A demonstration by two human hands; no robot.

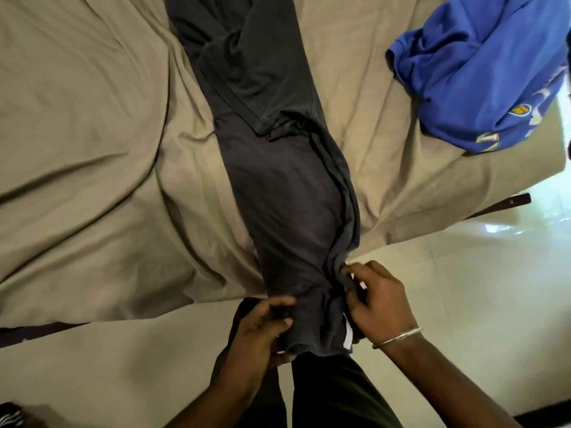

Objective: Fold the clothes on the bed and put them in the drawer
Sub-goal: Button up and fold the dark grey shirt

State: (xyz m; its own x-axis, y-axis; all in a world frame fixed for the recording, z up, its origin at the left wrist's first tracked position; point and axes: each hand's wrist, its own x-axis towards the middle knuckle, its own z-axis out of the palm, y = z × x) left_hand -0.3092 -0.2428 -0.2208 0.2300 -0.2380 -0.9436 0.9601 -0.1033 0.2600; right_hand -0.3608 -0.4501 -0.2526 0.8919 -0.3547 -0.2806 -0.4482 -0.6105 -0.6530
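On the left we see the bed [92,149], its tan sheet rumpled into broad creases. Down its middle we have the dark grey garment [278,180], folded lengthwise into a long narrow strip running from the far side to the near edge, where its end hangs over. Our left hand [262,329] grips that end from the left side, thumb on top and fingers curled under the cloth. Our right hand [380,298], a metal bangle [398,336] on its wrist, pinches the bunched right edge of the same end. Further right, a crumpled blue garment [475,72] lies on the bed, well apart from the grey one.
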